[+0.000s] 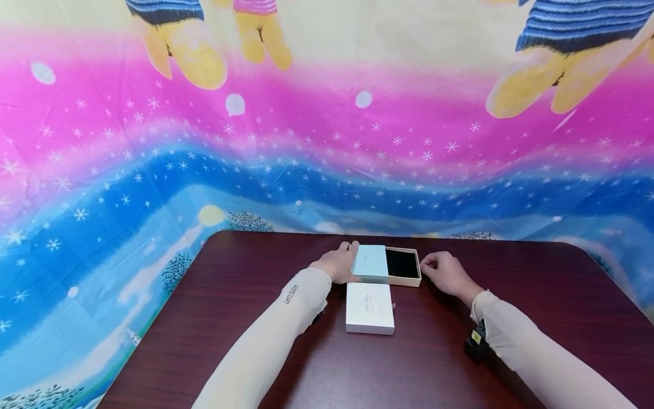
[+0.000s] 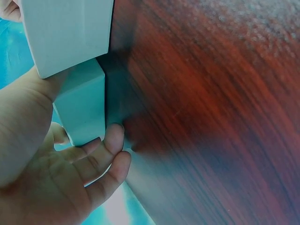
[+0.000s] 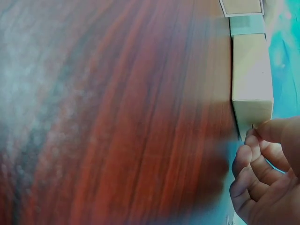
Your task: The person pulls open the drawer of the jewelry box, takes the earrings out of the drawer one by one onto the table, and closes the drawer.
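A light blue box sleeve [image 1: 370,262] sits halfway over a beige tray [image 1: 405,280] with a black lining, at the middle of the dark wooden table [image 1: 230,318]. My left hand [image 1: 341,263] grips the sleeve's left end [image 2: 82,105], fingers at the far side and thumb near. My right hand [image 1: 443,270] is curled at the tray's right end, its fingertips [image 3: 257,133] pinching the corner of the beige tray [image 3: 251,79]. A shut white box [image 1: 370,307] lies just in front of the sleeve, untouched; it also shows in the left wrist view as the white box [image 2: 65,33].
A bright pink and blue printed cloth [image 1: 327,142] hangs behind and around the table. The table's rounded far corners lie at left and right. A small black device [image 1: 476,339] sits on my right wrist.
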Motion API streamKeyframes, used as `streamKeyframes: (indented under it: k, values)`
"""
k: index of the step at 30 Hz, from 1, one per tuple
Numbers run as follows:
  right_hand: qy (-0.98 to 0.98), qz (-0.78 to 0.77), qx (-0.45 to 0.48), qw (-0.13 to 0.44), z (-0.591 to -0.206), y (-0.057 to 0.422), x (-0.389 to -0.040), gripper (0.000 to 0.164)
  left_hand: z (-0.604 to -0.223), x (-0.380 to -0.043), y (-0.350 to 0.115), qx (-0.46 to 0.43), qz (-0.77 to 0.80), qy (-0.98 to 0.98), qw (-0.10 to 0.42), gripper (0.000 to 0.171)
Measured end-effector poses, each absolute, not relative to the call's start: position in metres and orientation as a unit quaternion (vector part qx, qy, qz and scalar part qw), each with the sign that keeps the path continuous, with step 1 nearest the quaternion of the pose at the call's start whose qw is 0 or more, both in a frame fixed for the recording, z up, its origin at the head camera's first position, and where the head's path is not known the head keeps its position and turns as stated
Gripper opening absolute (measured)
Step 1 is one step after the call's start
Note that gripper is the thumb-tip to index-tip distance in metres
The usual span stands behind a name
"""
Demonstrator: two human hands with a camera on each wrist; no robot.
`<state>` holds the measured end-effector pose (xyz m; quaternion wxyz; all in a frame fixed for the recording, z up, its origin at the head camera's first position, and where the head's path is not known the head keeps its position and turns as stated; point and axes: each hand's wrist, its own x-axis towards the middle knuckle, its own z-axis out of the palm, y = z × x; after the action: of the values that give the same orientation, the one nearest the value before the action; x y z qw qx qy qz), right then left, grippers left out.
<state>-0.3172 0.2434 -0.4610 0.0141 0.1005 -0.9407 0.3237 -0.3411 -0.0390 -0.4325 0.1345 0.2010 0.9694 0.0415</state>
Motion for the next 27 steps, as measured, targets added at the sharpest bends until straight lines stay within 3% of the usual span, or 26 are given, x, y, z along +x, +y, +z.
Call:
streamKeyframes:
  k: [27]
  values:
    - [-0.939,0.330,0.097,0.003,-0.4609,0.2410,-0.3179,0.022,-0.4315,-0.3400,-0.0391,0.199,0.044,0.969,0.141,0.100]
